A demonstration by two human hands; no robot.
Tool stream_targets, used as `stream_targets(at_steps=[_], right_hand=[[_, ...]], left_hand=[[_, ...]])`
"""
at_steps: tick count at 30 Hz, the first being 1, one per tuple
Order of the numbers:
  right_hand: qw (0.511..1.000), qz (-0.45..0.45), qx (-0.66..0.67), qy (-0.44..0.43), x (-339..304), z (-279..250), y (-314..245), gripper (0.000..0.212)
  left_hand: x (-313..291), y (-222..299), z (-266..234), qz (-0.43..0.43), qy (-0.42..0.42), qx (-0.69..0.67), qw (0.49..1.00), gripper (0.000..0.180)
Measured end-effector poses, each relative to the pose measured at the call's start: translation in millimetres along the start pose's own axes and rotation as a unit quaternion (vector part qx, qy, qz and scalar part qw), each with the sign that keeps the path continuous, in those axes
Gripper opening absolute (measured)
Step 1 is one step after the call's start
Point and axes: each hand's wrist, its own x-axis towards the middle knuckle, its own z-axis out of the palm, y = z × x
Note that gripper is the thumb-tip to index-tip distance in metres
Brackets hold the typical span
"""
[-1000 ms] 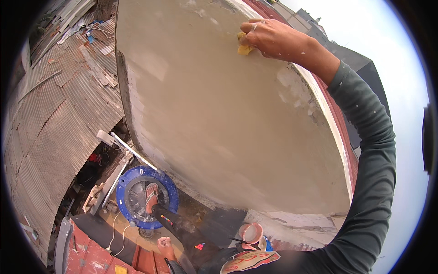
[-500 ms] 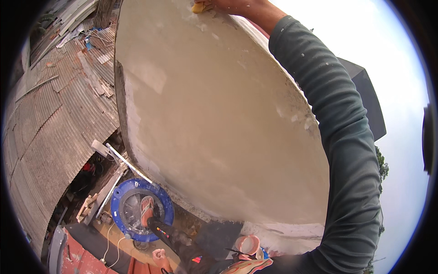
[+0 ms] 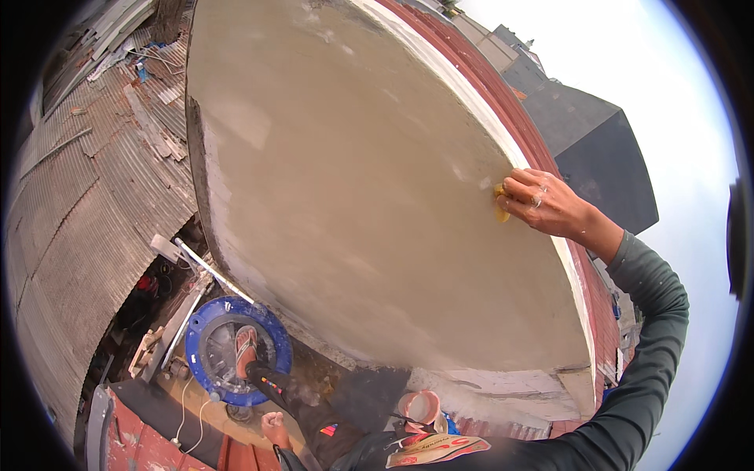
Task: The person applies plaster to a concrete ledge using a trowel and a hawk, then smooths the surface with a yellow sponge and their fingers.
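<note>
1. The yellow sponge [image 3: 500, 206] is at the right-hand edge of the grey-brown plastered wall [image 3: 353, 196], just inside the white edge strip [image 3: 481, 106]. It appears to be against the plaster, though the contact face is hidden.
2. The right hand [image 3: 546, 202] has its grip closed around the sponge, with bent fingers and thumb pinching it from the side away from the wall's middle. The left hand [image 3: 275, 429] is low beside the leg, fingers curled; nothing shows in it, but I cannot tell how tightly its grip is closed.
3. By its look the sponge should be light, soft and easily squashed, with little risk of breaking. If wet, it would probably be heavier and somewhat slippery; the view does not settle whether it is.
4. The best hold is likely across the back and side edges, fingertips spread and clear of the plaster, pressing evenly because fresh plaster could mark.
5. The visible part is taller than wide, so its apparent long axis runs roughly up and down in view, its lower end showing below the fingers. The true outline is partly covered, and no distinct front end can be made out.
</note>
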Motion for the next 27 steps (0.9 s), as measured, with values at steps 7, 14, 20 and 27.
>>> stream_targets(at_steps=[7, 14, 20, 27], right_hand=[[0.954, 0.032, -0.197, 0.224, 266.5, 17.3, 108.9, 0.004], [0.99, 0.045, -0.091, 0.101, 248.1, 14.3, 66.6, 0.003], [0.997, 0.031, 0.003, -0.077, -2.7, 49.4, -56.9, 0.009], [0.985, 0.139, -0.016, 0.106, 18.3, -15.5, -12.8, 0.022]], left_hand=[[-11.9, 24.4, -7.3, -0.004, 0.022, -0.006, 1.0, 0.014], [-29.0, -46.5, -47.9, -0.04, 0.039, 0.007, 0.998, 0.012], [-10.1, -3.0, -3.6, -0.047, 0.003, -0.01, 0.999, 0.01], [18.1, 52.8, 44.4, 0.073, -0.066, 0.017, 0.995, 0.007]])
